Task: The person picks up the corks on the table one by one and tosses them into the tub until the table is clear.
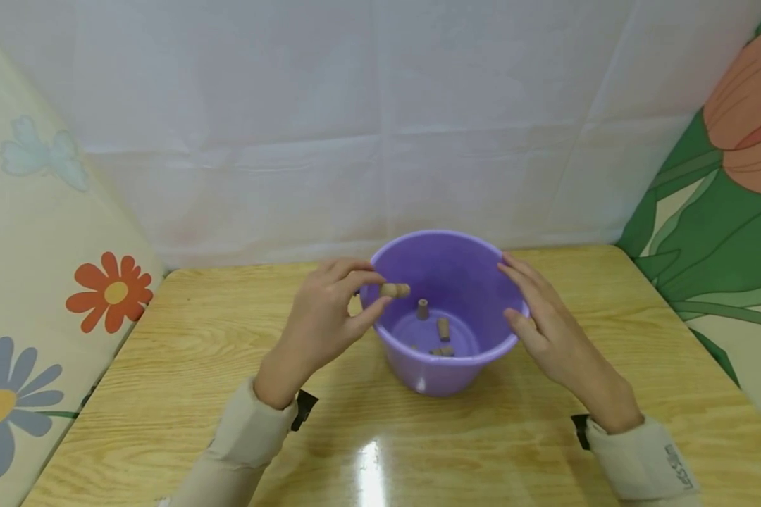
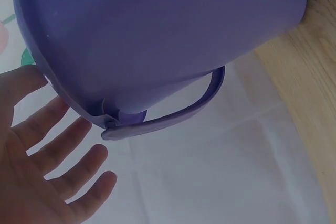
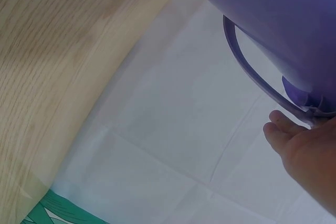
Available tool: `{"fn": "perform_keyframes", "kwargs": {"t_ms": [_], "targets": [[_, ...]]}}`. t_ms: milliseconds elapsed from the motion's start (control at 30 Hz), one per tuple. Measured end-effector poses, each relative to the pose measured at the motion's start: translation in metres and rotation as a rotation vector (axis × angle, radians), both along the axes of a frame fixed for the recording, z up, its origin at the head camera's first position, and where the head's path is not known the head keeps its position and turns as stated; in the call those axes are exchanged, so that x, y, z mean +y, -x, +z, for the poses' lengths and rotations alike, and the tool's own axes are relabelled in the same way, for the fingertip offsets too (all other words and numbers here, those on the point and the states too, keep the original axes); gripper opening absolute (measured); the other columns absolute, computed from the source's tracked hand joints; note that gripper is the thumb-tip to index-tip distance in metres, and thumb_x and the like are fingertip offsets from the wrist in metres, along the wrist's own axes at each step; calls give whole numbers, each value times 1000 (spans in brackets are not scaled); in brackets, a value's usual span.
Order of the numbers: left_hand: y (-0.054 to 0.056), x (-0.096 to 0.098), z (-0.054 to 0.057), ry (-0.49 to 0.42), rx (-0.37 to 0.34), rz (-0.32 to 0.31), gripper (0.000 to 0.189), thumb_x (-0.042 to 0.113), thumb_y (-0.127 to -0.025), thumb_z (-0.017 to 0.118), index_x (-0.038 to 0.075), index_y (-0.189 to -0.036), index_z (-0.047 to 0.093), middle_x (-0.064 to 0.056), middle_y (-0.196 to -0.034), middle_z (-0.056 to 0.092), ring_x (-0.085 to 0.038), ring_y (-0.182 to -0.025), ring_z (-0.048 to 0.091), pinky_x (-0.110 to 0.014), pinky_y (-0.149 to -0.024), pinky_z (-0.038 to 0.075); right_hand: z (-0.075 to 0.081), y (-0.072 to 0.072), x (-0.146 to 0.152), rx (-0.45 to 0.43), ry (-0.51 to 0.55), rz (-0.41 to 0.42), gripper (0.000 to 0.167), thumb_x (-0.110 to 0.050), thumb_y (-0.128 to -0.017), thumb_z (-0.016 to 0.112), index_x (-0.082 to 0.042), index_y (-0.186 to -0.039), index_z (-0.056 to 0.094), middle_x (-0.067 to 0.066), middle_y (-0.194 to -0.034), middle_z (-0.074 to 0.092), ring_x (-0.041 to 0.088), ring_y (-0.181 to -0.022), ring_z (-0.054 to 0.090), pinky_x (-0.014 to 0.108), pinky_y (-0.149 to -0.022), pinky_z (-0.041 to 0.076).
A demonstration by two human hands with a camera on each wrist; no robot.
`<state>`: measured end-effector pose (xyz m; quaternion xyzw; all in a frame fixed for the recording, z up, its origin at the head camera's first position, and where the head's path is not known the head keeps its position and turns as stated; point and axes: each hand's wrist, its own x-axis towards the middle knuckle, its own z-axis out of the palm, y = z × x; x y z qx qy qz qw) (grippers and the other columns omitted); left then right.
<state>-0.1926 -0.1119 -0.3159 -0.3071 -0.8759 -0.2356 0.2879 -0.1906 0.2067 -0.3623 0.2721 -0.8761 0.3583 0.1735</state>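
Between its thumb and index finger, my left hand (image 1: 326, 306) pinches a small turned wooden piece (image 1: 395, 290), held level just inside the left rim of a purple bucket (image 1: 440, 377). The left wrist view shows the other fingers spread beside the rim, but not the piece. My right hand (image 1: 548, 324) rests against the bucket's right rim, fingers fairly straight and thumb nearer the front. Inside the bucket, a tapered wooden piece (image 1: 423, 309) stands upright and another wooden piece (image 1: 443, 329) leans or lies near it. More small pieces (image 1: 442, 351) are partly hidden by the front rim.
The bucket stands on a wood-grain table (image 1: 184, 394) near its back edge. Its purple handle (image 2: 178, 116) hangs down on the far side. A white cloth (image 1: 279, 141) hangs behind, with flower-printed panels (image 1: 13, 232) at the sides.
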Motion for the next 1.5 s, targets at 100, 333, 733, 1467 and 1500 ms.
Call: {"fn": "perform_keyframes", "kwargs": {"t_ms": [100, 333, 733, 1467, 1500], "targets": [[1, 3, -1, 10, -10, 4, 26, 28, -85, 78, 7, -100, 75, -7, -109, 72, -26, -104, 65, -40, -86, 54, 0, 0, 0, 1, 3, 0, 57, -6, -97, 51, -5, -152, 36, 15, -161, 30, 41, -147, 27, 66, -116, 25], [2, 6, -2, 20, -17, 17, 27, 28, -86, 77, 7, -103, 75, -9, -112, 72, -27, -105, 65, -42, -90, 54, -1, 0, -1, 6, -8, 3, 56, -7, -98, 51, -5, -152, 36, 15, -161, 30, 40, -147, 27, 62, -118, 25], [4, 8, -4, 19, -54, 12, 28, 27, -86, 76, 9, -108, 74, -11, -117, 71, -28, -109, 63, -45, -93, 52, 0, 0, 0, -5, -9, 1, 57, -7, -98, 51, -6, -152, 35, 16, -161, 29, 40, -148, 27, 63, -118, 24], [7, -6, -9, -3, -116, 12, 38, 32, -88, 75, 8, -117, 70, -10, -122, 68, -27, -113, 62, -44, -96, 52, 4, 0, 3, -48, -62, 0, 55, -14, -100, 53, -4, -151, 37, 17, -161, 29, 43, -150, 19, 69, -117, 18], [7, -7, -10, -8, -118, 15, 39, 32, -88, 75, 8, -118, 70, -10, -122, 68, -27, -114, 62, -44, -98, 51, 4, 0, 4, -57, -66, -1, 56, -15, -100, 53, -5, -152, 36, 16, -162, 28, 42, -151, 18, 70, -116, 18]]}}
